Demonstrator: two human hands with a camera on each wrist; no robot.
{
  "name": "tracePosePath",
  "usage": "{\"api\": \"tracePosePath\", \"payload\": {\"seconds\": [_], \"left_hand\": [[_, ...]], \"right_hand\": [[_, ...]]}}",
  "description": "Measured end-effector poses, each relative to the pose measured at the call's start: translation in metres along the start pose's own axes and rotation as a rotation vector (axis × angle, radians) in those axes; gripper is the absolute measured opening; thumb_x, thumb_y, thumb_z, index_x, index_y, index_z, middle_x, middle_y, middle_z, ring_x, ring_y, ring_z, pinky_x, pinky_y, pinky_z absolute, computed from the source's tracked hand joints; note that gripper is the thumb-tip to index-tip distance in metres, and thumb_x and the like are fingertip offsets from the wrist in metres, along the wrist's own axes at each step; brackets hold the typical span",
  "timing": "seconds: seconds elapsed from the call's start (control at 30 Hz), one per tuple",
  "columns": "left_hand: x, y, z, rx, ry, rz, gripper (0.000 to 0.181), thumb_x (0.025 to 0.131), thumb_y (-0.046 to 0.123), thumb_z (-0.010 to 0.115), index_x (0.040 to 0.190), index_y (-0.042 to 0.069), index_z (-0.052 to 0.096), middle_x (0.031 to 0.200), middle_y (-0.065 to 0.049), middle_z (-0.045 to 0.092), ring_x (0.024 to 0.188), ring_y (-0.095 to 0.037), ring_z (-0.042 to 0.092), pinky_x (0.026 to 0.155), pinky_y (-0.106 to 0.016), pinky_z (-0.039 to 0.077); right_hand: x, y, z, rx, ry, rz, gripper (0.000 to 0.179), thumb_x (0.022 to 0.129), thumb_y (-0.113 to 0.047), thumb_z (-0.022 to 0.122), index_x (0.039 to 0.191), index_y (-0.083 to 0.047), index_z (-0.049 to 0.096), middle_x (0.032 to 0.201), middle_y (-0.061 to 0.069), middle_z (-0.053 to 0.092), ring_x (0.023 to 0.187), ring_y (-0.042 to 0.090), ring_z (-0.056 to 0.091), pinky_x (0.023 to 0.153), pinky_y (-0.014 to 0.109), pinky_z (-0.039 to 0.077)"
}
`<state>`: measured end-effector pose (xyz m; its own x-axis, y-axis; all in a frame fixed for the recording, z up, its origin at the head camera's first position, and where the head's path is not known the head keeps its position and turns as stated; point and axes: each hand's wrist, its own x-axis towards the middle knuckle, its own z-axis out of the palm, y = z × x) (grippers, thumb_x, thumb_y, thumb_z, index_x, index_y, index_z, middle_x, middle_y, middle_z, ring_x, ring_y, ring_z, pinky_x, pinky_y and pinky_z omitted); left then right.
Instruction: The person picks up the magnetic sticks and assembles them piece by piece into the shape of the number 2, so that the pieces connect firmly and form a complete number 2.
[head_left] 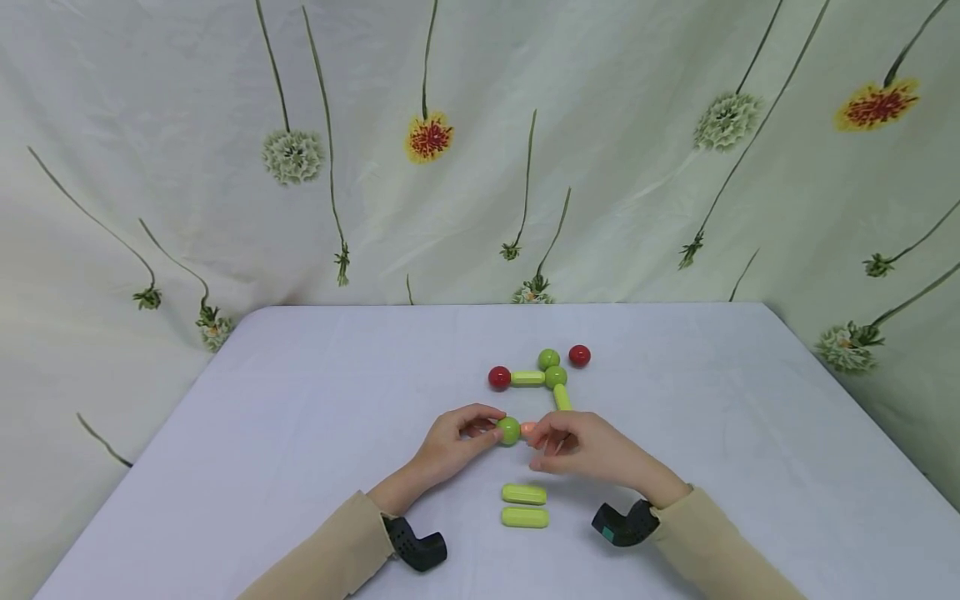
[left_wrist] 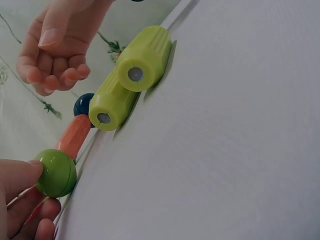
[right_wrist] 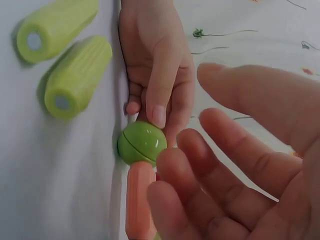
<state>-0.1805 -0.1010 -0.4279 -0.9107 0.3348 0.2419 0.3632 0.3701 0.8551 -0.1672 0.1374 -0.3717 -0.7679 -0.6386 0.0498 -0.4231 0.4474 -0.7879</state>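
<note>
My left hand (head_left: pixel 459 437) pinches a green ball (left_wrist: pixel 56 173) between thumb and fingers, on the table. Joined to that ball is an orange ribbed magnetic rod (right_wrist: pixel 140 200), whose far end meets a dark blue ball (left_wrist: pixel 84 104); the blue ball is hidden behind my right hand in the head view. Just above the rod hovers my right hand (head_left: pixel 581 446), its fingers loosely bent with nothing between them. Two yellow-green rods (head_left: pixel 524 494) lie side by side nearer to me, magnet discs showing in their ends in both wrist views.
Farther back, a red ball (head_left: pixel 499 377), a yellow-green rod (head_left: pixel 528 378) and a green ball (head_left: pixel 556 377) form a line. Another rod (head_left: pixel 562 397) runs from that ball toward my right hand. A second green ball (head_left: pixel 549 359) and a red ball (head_left: pixel 580 356) sit behind.
</note>
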Motion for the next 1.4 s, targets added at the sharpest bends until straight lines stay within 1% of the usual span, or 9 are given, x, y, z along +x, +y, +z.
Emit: {"api": "tracePosePath", "payload": {"seconds": [0.17,0.3,0.47,0.9,1.07,1.23,1.4], "left_hand": [[0.000,0.000,0.000,0.001,-0.002,-0.002,0.023,0.088,0.016,0.066,0.110,0.012,0.067,0.100,0.003,0.066,0.089,-0.014,0.058,0.076,-0.026,0.047],[0.000,0.000,0.000,-0.001,-0.004,-0.006,0.022,0.088,0.017,0.066,0.110,0.012,0.067,0.099,0.003,0.066,0.088,-0.014,0.057,0.076,-0.026,0.047],[0.000,0.000,0.000,0.001,-0.003,-0.011,0.022,0.088,0.018,0.066,0.110,0.013,0.067,0.099,0.003,0.066,0.087,-0.014,0.057,0.076,-0.026,0.046],[0.000,0.000,0.000,-0.002,0.000,-0.008,0.022,0.088,0.018,0.066,0.109,0.012,0.067,0.098,0.004,0.065,0.087,-0.014,0.057,0.075,-0.025,0.047],[0.000,0.000,0.000,-0.004,0.000,-0.008,0.022,0.088,0.018,0.066,0.109,0.012,0.067,0.098,0.004,0.065,0.086,-0.014,0.057,0.075,-0.025,0.047],[0.000,0.000,0.000,-0.002,-0.002,-0.003,0.023,0.088,0.018,0.067,0.109,0.012,0.067,0.099,0.003,0.066,0.088,-0.014,0.057,0.076,-0.025,0.047],[0.000,0.000,0.000,0.001,-0.003,-0.005,0.023,0.088,0.019,0.066,0.110,0.012,0.067,0.100,0.003,0.066,0.088,-0.014,0.058,0.076,-0.025,0.047]], "right_hand": [[0.000,-0.001,0.009,-0.058,-0.103,0.030,0.021,0.082,-0.031,0.073,0.094,-0.015,0.066,0.079,-0.010,0.060,0.072,0.007,0.057,0.070,0.024,0.049],[0.000,-0.002,0.013,-0.074,-0.131,0.023,0.019,0.081,-0.031,0.073,0.092,-0.017,0.065,0.076,-0.011,0.060,0.069,0.006,0.056,0.067,0.024,0.048],[0.001,0.002,0.019,-0.077,-0.139,0.008,0.018,0.081,-0.028,0.074,0.091,-0.016,0.065,0.074,-0.011,0.059,0.067,0.004,0.055,0.066,0.022,0.048],[0.003,0.005,0.026,-0.080,-0.147,0.037,0.014,0.079,-0.023,0.075,0.089,-0.018,0.067,0.073,-0.012,0.058,0.065,0.004,0.052,0.062,0.021,0.046],[0.003,0.004,0.027,-0.082,-0.143,0.033,0.013,0.079,-0.022,0.075,0.089,-0.016,0.068,0.074,-0.013,0.059,0.066,0.003,0.053,0.063,0.021,0.046],[0.003,0.001,0.027,-0.050,-0.130,0.045,0.013,0.081,-0.022,0.073,0.091,-0.015,0.069,0.075,-0.012,0.061,0.067,0.004,0.056,0.064,0.021,0.048],[0.004,0.001,0.028,0.010,-0.107,0.067,0.015,0.082,-0.021,0.071,0.093,-0.011,0.069,0.076,-0.009,0.063,0.068,0.006,0.059,0.065,0.022,0.049]]}}
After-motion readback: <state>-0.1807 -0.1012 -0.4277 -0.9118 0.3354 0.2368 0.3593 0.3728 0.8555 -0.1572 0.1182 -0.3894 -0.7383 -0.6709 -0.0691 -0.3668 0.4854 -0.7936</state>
